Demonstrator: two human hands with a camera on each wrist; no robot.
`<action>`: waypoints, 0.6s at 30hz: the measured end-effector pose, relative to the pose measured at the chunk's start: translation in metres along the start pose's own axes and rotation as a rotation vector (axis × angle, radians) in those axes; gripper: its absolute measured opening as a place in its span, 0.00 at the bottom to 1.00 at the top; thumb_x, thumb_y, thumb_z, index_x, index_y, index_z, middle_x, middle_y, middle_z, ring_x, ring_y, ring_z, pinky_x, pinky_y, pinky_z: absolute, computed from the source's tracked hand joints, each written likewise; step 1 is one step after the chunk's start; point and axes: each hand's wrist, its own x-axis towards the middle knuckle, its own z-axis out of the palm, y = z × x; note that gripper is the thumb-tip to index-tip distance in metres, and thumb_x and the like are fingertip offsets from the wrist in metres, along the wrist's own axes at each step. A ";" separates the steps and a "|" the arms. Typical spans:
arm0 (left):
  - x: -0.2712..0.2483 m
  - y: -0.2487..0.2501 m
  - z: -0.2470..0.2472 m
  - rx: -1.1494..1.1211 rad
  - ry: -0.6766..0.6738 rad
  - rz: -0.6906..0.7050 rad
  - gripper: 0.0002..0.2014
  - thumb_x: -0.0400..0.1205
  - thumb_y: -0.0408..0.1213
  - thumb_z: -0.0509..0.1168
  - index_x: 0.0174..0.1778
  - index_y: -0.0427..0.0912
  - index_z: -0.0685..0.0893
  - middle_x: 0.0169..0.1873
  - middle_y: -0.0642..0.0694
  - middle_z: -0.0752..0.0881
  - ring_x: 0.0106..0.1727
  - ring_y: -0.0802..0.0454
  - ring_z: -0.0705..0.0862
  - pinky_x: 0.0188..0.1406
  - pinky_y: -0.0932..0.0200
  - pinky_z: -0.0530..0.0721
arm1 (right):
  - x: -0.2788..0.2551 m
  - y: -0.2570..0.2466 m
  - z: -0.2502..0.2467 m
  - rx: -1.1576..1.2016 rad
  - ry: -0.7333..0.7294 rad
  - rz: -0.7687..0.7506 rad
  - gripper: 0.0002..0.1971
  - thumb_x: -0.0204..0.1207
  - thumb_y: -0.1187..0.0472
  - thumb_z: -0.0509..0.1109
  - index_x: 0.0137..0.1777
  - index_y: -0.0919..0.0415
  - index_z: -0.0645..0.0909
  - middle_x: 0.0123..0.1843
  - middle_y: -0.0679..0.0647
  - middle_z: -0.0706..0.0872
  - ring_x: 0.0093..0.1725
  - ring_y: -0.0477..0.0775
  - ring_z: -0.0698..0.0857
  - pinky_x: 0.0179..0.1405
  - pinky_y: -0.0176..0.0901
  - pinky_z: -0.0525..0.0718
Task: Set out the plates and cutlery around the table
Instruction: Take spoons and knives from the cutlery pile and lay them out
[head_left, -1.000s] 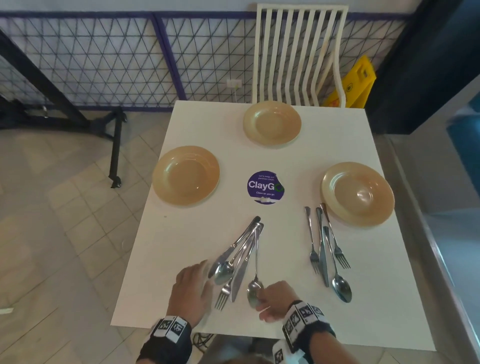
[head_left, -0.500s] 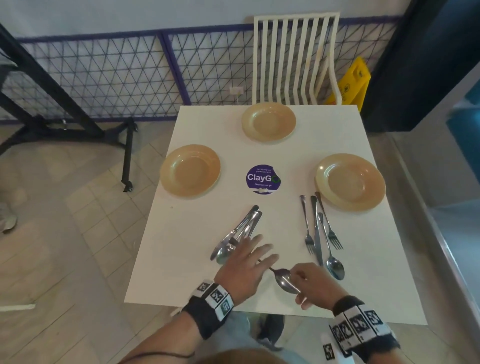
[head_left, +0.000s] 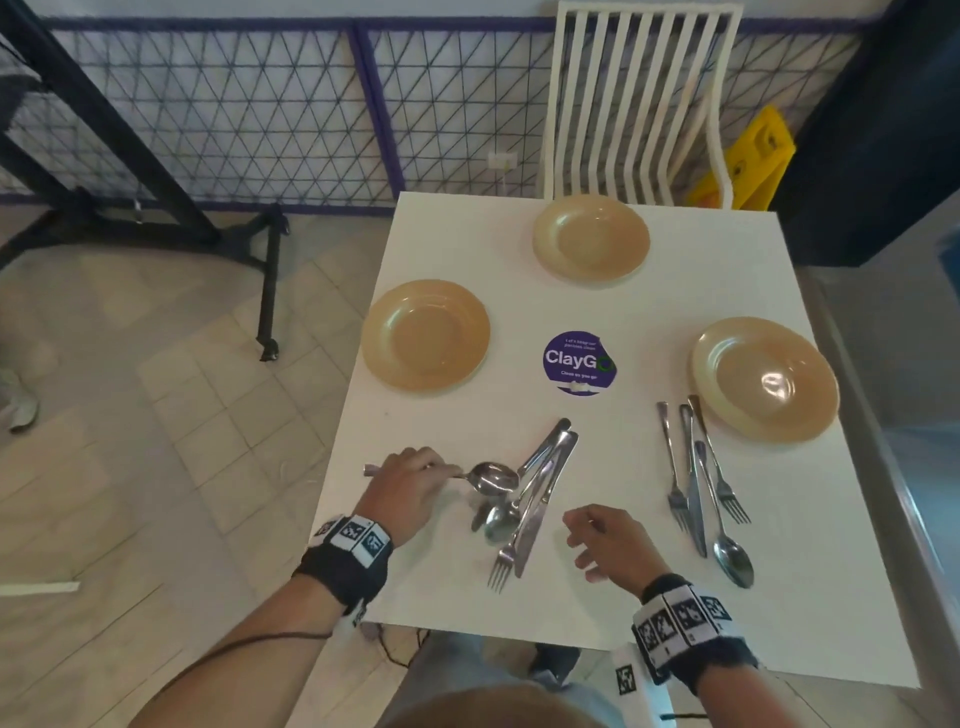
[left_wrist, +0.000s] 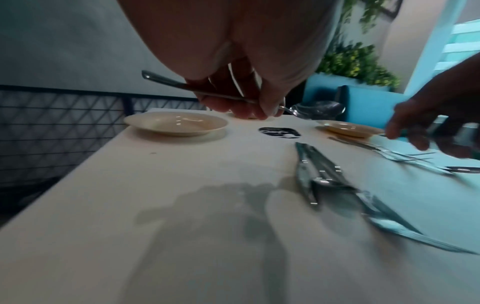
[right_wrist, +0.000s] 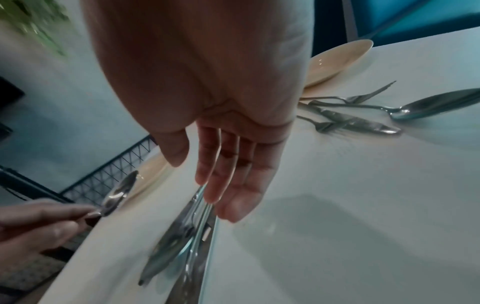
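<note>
One spoon (head_left: 493, 475) is now off the table, pinched by its handle in the left hand (head_left: 410, 486); its bowl points toward the cutlery heap and the handle end pokes out past the knuckles on the outer side. Half a second ago that spoon was in the right hand (head_left: 605, 540), with the left hand spread over the heap; a second ago both hands were low at the near edge. So the spoon has passed from right to left. The right hand now holds nothing, its fingers straight and loosely spread just above the table, beside the tips of the heap.

Just beyond the left hand's fingertips, and to the inner side of the right, lies the heap (head_left: 530, 499): a fork, a knife and at least one more spoon, overlapping. Well ahead of the left hand sits the nearest plate (head_left: 426, 335), with no cutlery by it. Further out, near the chair (head_left: 641, 98), is the far plate (head_left: 591, 239), also bare. To the outer side of the right hand lies a second cutlery group (head_left: 701, 486), its handles just beside the right-side plate (head_left: 763, 379).

My judgement: plates are placed, cutlery sorting has only begun, and the lifted spoon is likely bound for the plate ahead of the left hand.
</note>
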 end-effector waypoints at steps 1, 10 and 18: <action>0.007 -0.018 -0.003 0.005 0.000 -0.030 0.17 0.79 0.28 0.67 0.59 0.52 0.88 0.47 0.52 0.84 0.47 0.46 0.81 0.47 0.47 0.79 | 0.007 -0.001 0.006 -0.020 0.025 0.022 0.08 0.83 0.53 0.67 0.51 0.53 0.86 0.44 0.55 0.90 0.35 0.51 0.87 0.35 0.43 0.89; 0.072 -0.094 -0.002 -0.017 -0.068 -0.085 0.14 0.81 0.32 0.67 0.58 0.53 0.89 0.46 0.51 0.85 0.46 0.45 0.79 0.46 0.42 0.80 | 0.057 -0.007 0.050 -0.201 0.232 0.226 0.05 0.78 0.47 0.70 0.46 0.45 0.83 0.47 0.50 0.89 0.45 0.56 0.89 0.48 0.53 0.91; 0.088 -0.107 0.008 -0.006 -0.017 -0.014 0.16 0.78 0.30 0.72 0.57 0.54 0.90 0.43 0.51 0.85 0.45 0.44 0.80 0.41 0.47 0.83 | 0.081 -0.021 0.069 -0.248 0.377 0.384 0.05 0.76 0.54 0.71 0.46 0.54 0.82 0.44 0.53 0.86 0.44 0.57 0.86 0.46 0.48 0.87</action>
